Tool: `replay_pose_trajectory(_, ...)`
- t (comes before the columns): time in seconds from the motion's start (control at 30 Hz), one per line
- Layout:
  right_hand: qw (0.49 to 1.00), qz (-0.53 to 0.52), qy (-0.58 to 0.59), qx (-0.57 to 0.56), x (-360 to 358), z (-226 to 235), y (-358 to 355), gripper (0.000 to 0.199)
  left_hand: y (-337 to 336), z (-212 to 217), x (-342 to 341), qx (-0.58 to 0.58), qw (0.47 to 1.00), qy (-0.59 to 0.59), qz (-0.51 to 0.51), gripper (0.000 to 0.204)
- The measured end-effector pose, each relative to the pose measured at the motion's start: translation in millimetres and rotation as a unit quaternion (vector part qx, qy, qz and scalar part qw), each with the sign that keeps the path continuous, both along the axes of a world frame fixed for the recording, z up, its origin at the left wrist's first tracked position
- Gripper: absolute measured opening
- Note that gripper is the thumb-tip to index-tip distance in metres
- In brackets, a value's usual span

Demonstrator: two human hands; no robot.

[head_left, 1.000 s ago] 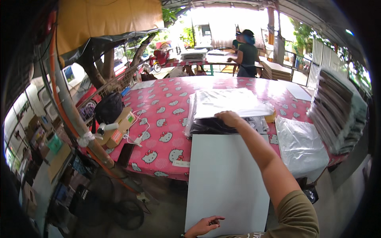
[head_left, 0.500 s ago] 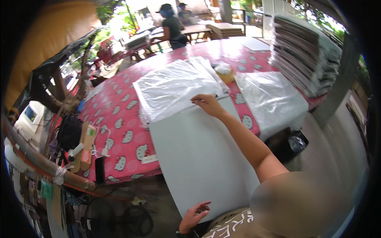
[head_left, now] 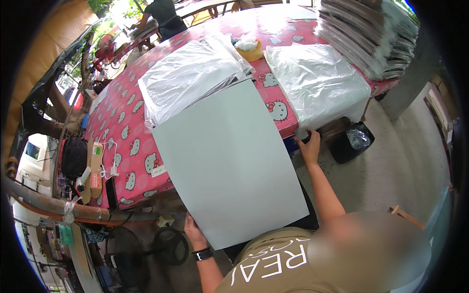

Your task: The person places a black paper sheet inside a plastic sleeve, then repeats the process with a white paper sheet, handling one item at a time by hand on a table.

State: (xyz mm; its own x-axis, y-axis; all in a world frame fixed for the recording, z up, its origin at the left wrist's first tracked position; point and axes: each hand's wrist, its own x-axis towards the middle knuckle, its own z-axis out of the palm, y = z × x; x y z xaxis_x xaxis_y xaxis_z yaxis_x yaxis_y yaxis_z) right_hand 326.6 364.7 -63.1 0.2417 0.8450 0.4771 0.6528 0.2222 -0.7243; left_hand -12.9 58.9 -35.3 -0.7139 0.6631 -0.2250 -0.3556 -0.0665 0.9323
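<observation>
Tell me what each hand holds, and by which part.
The left hand holds the large white board by its near lower-left edge. The right hand touches a clear plastic bag at its corner.

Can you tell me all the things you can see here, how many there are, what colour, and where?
big board: 1, pale grey-white, leaning from table edge to the lap
table: 1, red patterned cloth, across the top
clear bag piles: 2, see-through white, on the table
tape roll: 1, yellowish, between the piles
flat card stack: 1, grey, table's far right
bin: 1, black, on the floor under the table edge
fan: 1, black, floor lower left
another person: 1, dark top, far behind the table
left hand: 1, holds the board's lower edge
right hand: 1, at the right pile's corner
</observation>
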Motion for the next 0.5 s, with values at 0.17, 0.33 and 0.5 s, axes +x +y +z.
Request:
replay_pose_trajectory(0.17, 0.998, -0.037, 0.049, 0.027, -5.3, -9.7, 5.8, 0.023, 3.7, 5.4, 32.8, 0.016, 0.997, 0.057, 0.056, 0.039)
replay_pose_trajectory(0.33, 0.979, 0.053, 0.168, -0.101, 28.5, 18.1, -3.9, 0.014, -6.1, 1.0, 34.8, 0.050, 0.998, 0.024, 0.014, 0.040)
replay_pose_trajectory(0.5, 0.953, 0.170, 0.167, -0.186, 93.6, 59.0, 19.0, 0.014, -2.2, 8.2, 20.2, 0.025, 0.998, 0.011, 0.064, 0.037)
